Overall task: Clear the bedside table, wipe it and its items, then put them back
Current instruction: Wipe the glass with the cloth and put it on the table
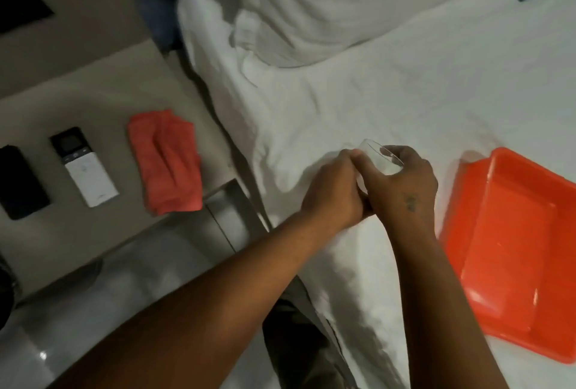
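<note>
On the bedside table (93,102), a black phone (18,183) lies at the left edge, a white remote (84,167) just beside it, and a folded red cloth (168,161) near the right edge. Over the white bed (405,92), the left hand (333,192) and right hand (402,186) are pressed together, both closed around a clear glass (378,155) held tilted above the sheet. An orange tray (514,248) sits near the bed's right edge.

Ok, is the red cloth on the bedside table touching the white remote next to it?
Apart. In the head view, a strip of bare tabletop shows between the red cloth and the white remote along their whole length.
</note>
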